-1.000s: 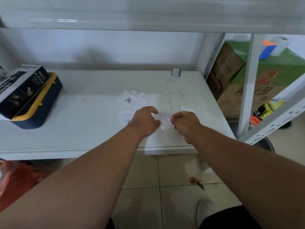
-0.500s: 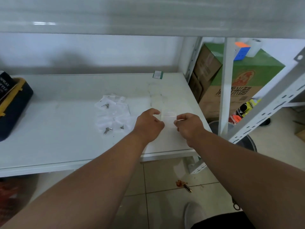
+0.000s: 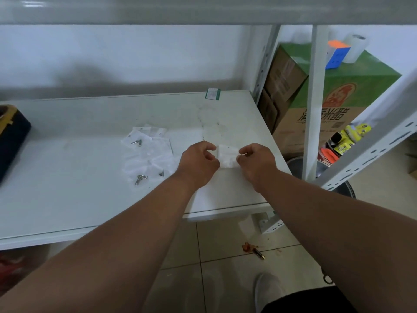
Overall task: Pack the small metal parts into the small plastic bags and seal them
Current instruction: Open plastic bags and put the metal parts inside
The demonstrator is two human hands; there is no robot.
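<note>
A small clear plastic bag [image 3: 226, 157] is stretched between my two hands just above the white shelf [image 3: 67, 177]. My left hand [image 3: 198, 163] pinches its left edge and my right hand [image 3: 257, 162] pinches its right edge. Whether a part is inside this bag cannot be told. To the left lies a loose heap of clear bags [image 3: 149, 152]. A small metal part [image 3: 137, 142] rests at the heap's far side, another metal part [image 3: 141, 178] at its near edge, and a tiny one [image 3: 161, 174] beside that.
A dark blue and yellow case [image 3: 12, 136] sits at the shelf's left end. A green-edged label [image 3: 212, 94] lies at the back. White shelf uprights [image 3: 314, 105] stand to the right, with cardboard boxes [image 3: 293, 91] behind. Tiled floor lies below.
The view has swung right, so the case slid toward the left edge. My hands, close together on the bag a second ago, have drawn apart and now hold it stretched flat.
</note>
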